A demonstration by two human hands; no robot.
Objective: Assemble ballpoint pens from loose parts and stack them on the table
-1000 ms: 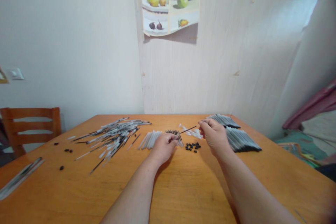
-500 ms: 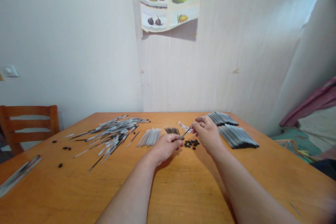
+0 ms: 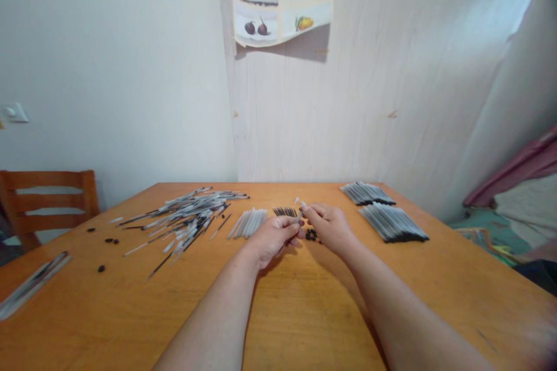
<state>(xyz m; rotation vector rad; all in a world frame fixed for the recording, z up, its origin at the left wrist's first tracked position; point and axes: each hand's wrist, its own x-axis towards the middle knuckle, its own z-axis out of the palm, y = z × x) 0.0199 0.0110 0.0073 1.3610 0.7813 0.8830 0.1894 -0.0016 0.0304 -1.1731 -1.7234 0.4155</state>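
My left hand (image 3: 276, 239) is closed on a thin translucent pen barrel (image 3: 298, 218), which points up and away toward the right. My right hand (image 3: 328, 225) pinches at the barrel's far end, its fingertips nearly against those of the left. The dark refill between them is now almost wholly hidden by the barrel and fingers. Small black plugs (image 3: 311, 234) lie just under the right hand. Behind the hands is a row of short dark refills (image 3: 284, 211), with small white pieces (image 3: 297, 200) beside it. To the left lie translucent barrels (image 3: 248, 224) side by side.
A loose heap of pen parts (image 3: 191, 214) covers the table's left side. Two neat stacks of dark-ended pens, a near one (image 3: 394, 222) and a far one (image 3: 366, 193), lie at right. Several black plugs (image 3: 101, 268) and a bundle (image 3: 37, 284) are farther left. A chair (image 3: 50, 203) stands beyond.
My right hand has moved left to meet the left hand. The dark refill that spanned the gap between them has gone mostly out of sight at the barrel's end. The view has tipped slightly.
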